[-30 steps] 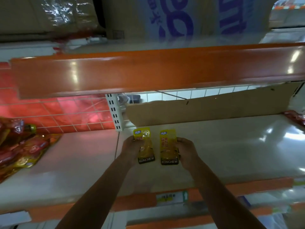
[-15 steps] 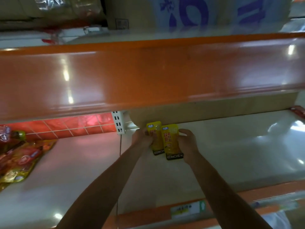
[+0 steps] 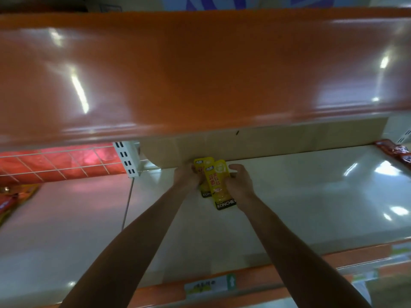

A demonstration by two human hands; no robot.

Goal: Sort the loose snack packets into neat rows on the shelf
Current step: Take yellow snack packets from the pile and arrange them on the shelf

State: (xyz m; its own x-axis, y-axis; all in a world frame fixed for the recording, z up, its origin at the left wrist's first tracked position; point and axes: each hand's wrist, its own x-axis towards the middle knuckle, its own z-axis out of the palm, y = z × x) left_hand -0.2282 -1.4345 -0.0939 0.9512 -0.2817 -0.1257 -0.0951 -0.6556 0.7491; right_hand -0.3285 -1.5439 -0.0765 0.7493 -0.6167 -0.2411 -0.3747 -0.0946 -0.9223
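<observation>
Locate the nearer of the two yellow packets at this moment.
Head view, centre: the nearer yellow packet is over the pale shelf in the right hand, overlapping the second yellow packet held by the left hand, just before the cardboard strip.

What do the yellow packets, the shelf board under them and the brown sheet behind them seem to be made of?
The yellow packets look like thin printed plastic film, slightly shiny. The shelf board is probably painted metal: pale, smooth, with bright reflections. The brown sheet seems cardboard: matt, creased.

L hand [image 3: 186, 178], R hand [image 3: 239, 185] w/ pkts [image 3: 216, 185]
</observation>
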